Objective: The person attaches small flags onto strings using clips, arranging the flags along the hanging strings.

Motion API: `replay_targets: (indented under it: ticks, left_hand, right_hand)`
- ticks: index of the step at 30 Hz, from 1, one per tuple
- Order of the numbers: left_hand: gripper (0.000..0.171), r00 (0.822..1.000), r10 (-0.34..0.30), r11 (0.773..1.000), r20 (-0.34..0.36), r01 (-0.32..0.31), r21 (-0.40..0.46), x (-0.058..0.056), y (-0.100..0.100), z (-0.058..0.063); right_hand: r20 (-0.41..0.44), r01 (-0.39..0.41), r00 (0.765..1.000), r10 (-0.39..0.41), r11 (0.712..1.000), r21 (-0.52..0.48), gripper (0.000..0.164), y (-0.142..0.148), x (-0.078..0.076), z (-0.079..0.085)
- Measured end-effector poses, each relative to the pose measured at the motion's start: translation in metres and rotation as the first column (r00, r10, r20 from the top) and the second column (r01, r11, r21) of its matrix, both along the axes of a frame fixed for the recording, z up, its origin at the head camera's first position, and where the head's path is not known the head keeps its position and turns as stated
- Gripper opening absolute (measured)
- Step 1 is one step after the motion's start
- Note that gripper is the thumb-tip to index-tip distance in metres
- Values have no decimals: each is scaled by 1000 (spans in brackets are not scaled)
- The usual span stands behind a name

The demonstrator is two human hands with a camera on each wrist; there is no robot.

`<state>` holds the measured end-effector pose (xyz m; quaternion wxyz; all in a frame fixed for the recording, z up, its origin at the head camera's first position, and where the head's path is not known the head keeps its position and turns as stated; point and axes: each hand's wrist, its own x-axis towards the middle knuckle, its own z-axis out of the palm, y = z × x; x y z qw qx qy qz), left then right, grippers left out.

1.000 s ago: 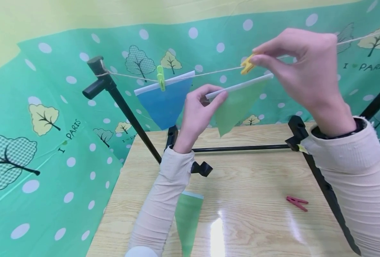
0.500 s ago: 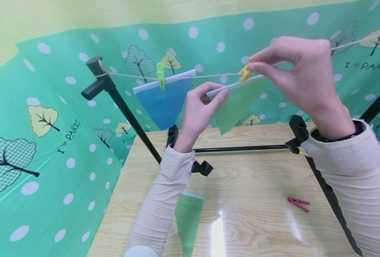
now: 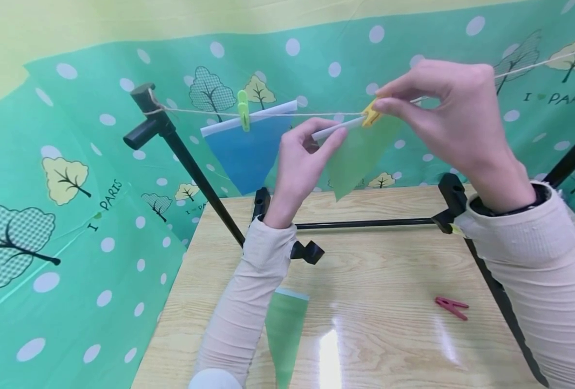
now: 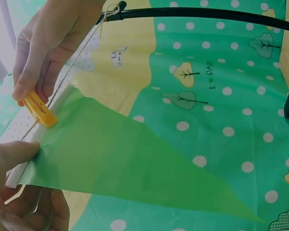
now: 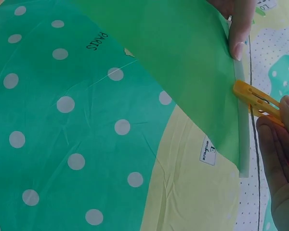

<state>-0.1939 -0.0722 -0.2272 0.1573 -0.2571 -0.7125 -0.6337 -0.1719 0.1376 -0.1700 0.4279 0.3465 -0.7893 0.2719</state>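
Note:
My left hand [image 3: 303,162] pinches the white top edge of a green pennant flag [image 3: 357,156] near its left end. With thumb and fingers, my right hand [image 3: 454,111] grips a yellow clothespin [image 3: 371,113], whose tips straddle the flag's top edge at the string [image 3: 316,114]. In the left wrist view the clothespin [image 4: 41,113] sits over the white strip and the string passes beside it. The right wrist view shows the clothespin [image 5: 255,98] over the strip too. A blue pennant [image 3: 248,146] hangs at the left under a light green clothespin [image 3: 243,111].
On the wooden table [image 3: 365,275] lie another green pennant [image 3: 286,329] and a dark pink clothespin [image 3: 451,307]. A black pole frame [image 3: 195,175] holds up the string, with a crossbar [image 3: 365,223] low at the back. A patterned green cloth [image 3: 107,259] stands behind.
The yellow clothespin in my right hand has come down and slightly left, from above the green pennant onto its top edge. My left hand has risen a little with the pennant toward the string.

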Motion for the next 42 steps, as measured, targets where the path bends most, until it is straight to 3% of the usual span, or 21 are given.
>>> replay_targets:
  ticks: [10,20,28,42]
  left_hand:
    - [20,1000,14,1000,-10,-14,19,0,1,2]
    - [20,1000,3,999,-7,-2,52,1,1,4]
    - [21,1000,-5,998,5,5,56,1,2,4]
    - [22,999,-17,999,30,16,46,-1,1,3]
  right_hand:
    - [23,14,1000,-15,1000,23,12,-1,0,-1]
    - [126,41,991,-38,999,-26,10,-4,1,-3]
    - [245,35,969,-35,999,5,16,-3,5,-2]
    - [328,69,943,-59,997,-19,28,-3,3,-3]
